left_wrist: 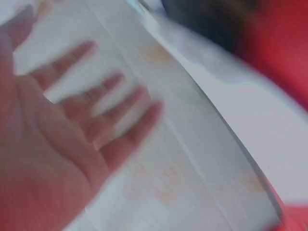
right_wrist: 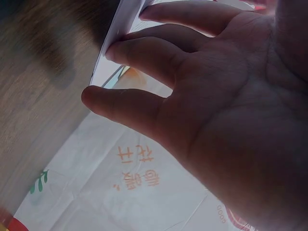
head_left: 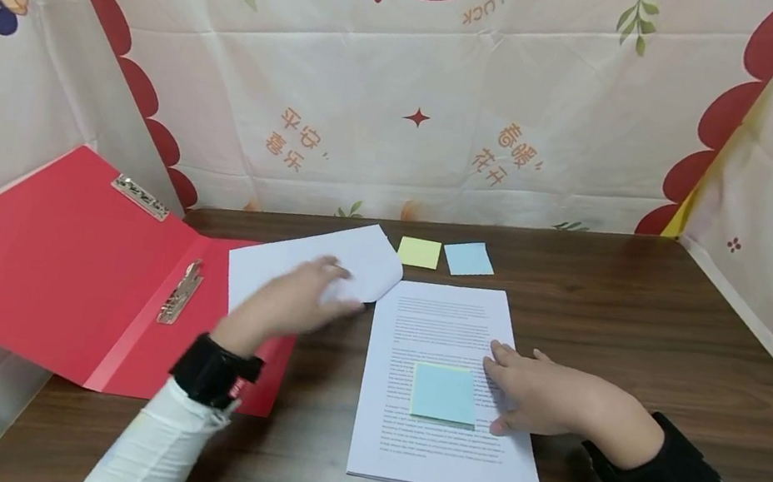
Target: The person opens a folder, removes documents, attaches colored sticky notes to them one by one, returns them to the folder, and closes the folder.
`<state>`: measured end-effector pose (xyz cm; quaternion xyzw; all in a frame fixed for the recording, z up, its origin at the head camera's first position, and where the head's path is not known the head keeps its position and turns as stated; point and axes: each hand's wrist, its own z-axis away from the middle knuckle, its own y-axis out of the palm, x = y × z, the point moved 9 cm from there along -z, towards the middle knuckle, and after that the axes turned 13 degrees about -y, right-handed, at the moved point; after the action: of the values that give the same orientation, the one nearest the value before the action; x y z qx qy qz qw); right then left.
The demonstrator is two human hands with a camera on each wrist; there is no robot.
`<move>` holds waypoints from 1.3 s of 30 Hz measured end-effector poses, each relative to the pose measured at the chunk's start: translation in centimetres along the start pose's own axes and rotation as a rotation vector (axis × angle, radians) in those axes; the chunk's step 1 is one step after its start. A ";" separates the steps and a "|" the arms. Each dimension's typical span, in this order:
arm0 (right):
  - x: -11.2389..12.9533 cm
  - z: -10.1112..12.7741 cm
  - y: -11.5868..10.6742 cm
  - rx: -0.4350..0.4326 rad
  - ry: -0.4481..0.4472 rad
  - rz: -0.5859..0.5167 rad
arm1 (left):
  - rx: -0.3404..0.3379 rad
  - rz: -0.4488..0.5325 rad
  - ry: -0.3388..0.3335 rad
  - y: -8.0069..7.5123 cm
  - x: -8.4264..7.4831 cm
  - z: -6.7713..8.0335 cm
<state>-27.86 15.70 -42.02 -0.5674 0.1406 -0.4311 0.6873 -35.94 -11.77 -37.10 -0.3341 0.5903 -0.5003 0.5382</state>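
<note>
My left hand [head_left: 298,294], blurred, is over a white sheet of paper [head_left: 355,249]. In the left wrist view its fingers are spread, with nothing between them. The sheet lies partly over the right cover of an open red folder [head_left: 37,245], and its right end bends down beside a stack of printed pages [head_left: 445,326]. My right hand [head_left: 544,397] rests at the stack's right edge, fingers extended over the paper. A blue sticky note pad [head_left: 443,393] sits on the top page, near those fingertips.
Behind the stack lie a yellow-green sticky note [head_left: 418,252] and a blue sticky note [head_left: 469,258]. The folder has two metal clips, one on the left cover [head_left: 139,195] and one near the spine [head_left: 181,293]. Printed cloth [head_left: 384,64] surrounds the dark wooden table [head_left: 618,311].
</note>
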 end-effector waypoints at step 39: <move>0.0 0.4 -0.7 -0.038 -0.036 0.024 | 0.413 0.051 0.132 4.5 -2.8 2.1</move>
<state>-27.88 15.95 -41.24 -0.5861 0.1432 -0.4100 0.6840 -32.66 -8.44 -40.40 -0.1684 0.5174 -0.6177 0.5678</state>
